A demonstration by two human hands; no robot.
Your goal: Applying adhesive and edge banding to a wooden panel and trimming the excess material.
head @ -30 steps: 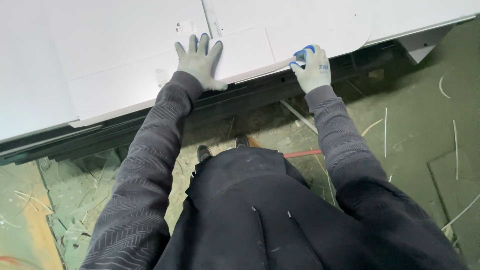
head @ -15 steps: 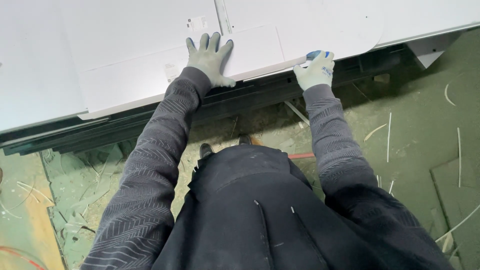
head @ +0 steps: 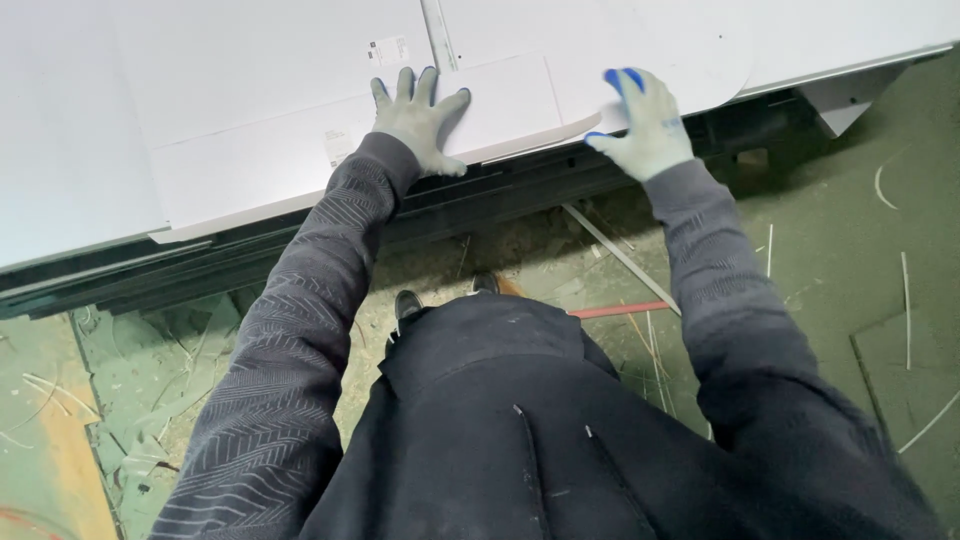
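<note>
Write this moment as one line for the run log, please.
left hand: flat on white panel | right hand: on rounded panel edge | panels: on dark frame | floor: scraps

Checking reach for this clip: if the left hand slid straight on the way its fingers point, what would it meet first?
The left hand lies flat on a white panel; straight ahead, it would probably first meet the narrow grey strip between the panels.

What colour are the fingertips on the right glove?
Blue. The right glove is pale grey with blue fingertips, seen in the head view as it rests on the white panel.
</note>
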